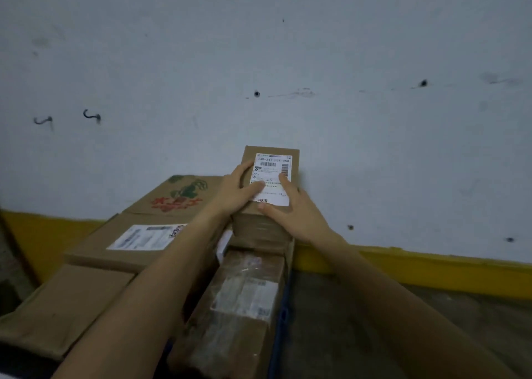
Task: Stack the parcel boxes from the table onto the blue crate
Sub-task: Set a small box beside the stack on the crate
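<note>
A: Stack noted: large printed carton (178,197) left of the fingers, taped parcel (247,295) below them, blue crate (280,318) edge glimpsed underneath

B: Small labelled box (266,177)?

A: Rested atop the stack, long axis away toward the wall. Left hand (236,190) and right hand (290,208) spread flat on it, fingers uncurled, nothing gripped; both equally near

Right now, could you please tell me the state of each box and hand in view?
Small brown cardboard box with white label: closed, on top of the stack, under both hands.
Long taped cardboard box: closed, lying below.
Large printed cardboard box: closed, flat.
Left hand: resting on the small box.
Right hand: resting on it too.
</note>
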